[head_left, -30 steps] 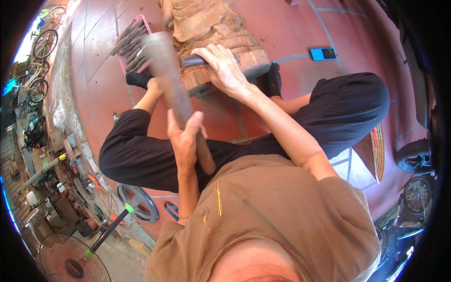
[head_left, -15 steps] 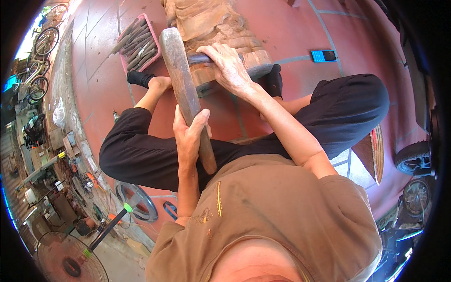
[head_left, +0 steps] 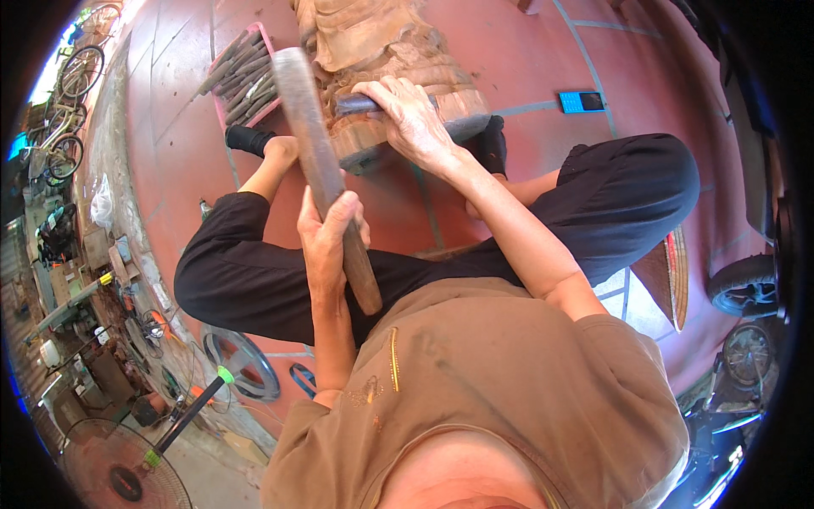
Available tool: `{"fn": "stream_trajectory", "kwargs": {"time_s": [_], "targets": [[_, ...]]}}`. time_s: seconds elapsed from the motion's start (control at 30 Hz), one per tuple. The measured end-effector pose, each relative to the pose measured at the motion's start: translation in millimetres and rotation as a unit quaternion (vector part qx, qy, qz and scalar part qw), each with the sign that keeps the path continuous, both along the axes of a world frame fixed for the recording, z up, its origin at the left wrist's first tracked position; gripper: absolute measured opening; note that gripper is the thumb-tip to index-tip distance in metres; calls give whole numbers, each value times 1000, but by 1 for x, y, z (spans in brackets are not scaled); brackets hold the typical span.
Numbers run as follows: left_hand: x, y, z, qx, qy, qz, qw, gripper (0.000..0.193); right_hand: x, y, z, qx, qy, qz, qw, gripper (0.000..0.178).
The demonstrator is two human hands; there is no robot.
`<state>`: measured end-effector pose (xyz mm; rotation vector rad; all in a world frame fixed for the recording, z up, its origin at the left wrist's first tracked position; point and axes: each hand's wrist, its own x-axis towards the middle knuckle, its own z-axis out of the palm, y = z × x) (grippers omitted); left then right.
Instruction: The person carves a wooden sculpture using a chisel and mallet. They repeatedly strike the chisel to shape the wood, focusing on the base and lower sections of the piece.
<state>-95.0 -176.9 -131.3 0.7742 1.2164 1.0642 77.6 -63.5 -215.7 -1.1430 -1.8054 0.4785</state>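
One brown wooden club (head_left: 311, 136) filled the left grip (head_left: 326, 237); the right grip (head_left: 411, 123) clasped a dark cylinder (head_left: 356, 103), seemingly steadying it on carved wood (head_left: 369, 42) beneath.

Head-worn fisheye view, facing down, shirt (head_left: 526, 373) close below, tiled floor (head_left: 513, 59) farther off

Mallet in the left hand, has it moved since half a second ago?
Yes. The mallet in the left hand has shifted left at its upper end, closer to the pink tray on the floor.
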Motion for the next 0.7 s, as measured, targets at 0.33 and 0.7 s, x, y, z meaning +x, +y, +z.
{"fn": "stream_trajectory", "kwargs": {"time_s": [0.33,0.7], "targets": [[-16,-1,-12,27,15,77,997,43,-9,-3,-21,52,-136,-16,989,47],[-10,-3,-15,4,50,80,996,42,71,23,-3,-166,408,-105,892,33]]}}
